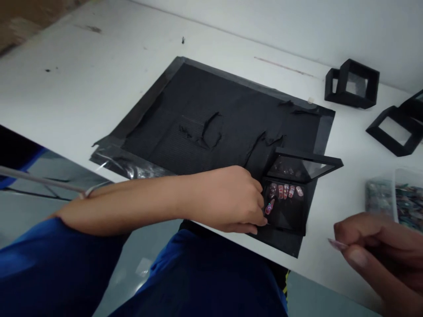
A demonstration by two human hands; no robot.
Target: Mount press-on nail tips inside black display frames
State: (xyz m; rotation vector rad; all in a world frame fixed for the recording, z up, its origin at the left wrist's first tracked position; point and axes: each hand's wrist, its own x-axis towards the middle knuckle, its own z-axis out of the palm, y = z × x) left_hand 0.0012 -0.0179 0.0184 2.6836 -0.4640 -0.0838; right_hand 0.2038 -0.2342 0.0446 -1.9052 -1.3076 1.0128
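The person's two hands are well apart. At near right, the right hand pinches a small pointed nail tip between thumb and forefinger, pressed together on one end, which probably keeps most of so slight a piece in sight. To its left, the left hand reaches in over the table's near edge, fingers curled down at the left side of an open black case, likely to steady it; whether it grips anything I cannot tell.

The case lies at the mat's near right, within both hands' reach. Its windowed lid stands tilted up on the far side, leaving the inside open. Decorated nails sit mostly in a row towards the far side, one nearer at left; the spacing seems meant to keep them separate.

Under the case, a black mat, torn and ridged in places, is edged with shiny tape and perhaps protects the white table, which is marked with dark specks. Grey floor shows below it. Beyond the right hand stands a clear tub of small packets or pieces, too blurred to tell; farther off are black windowed boxes, then a pale wall.
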